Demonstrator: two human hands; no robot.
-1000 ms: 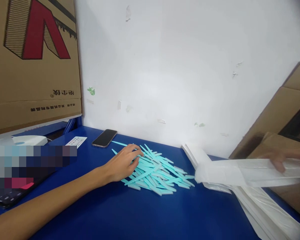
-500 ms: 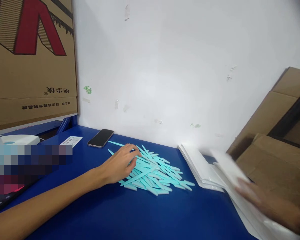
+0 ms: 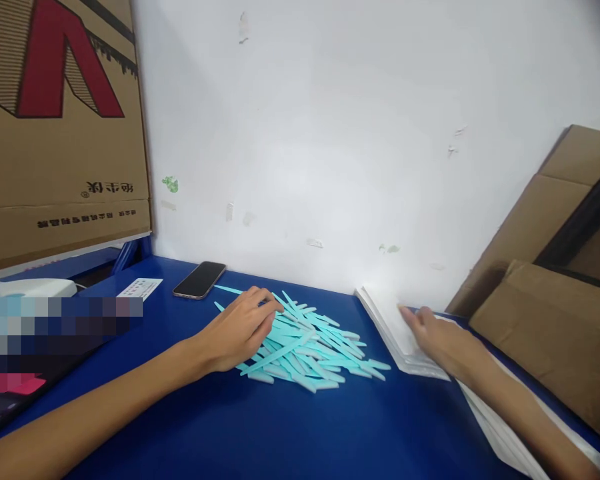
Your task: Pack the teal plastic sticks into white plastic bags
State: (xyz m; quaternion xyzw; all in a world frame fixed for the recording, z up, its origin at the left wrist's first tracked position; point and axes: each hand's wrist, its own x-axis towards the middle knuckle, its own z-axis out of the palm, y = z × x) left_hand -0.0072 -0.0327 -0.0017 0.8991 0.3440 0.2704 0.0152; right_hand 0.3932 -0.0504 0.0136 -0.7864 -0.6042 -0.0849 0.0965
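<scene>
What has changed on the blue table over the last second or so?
The right hand, which a second ago held a clear plastic bag up at the right, has come down and leftward and now lies flat on the stack of clear bags; the lifted bag is no longer in it. The left hand stays on the heap of turquoise sticks. The phone has not moved.

light: bright, even | shadows: soft | focus: sharp | edges: wide-angle bending | left patch pixelated
</scene>
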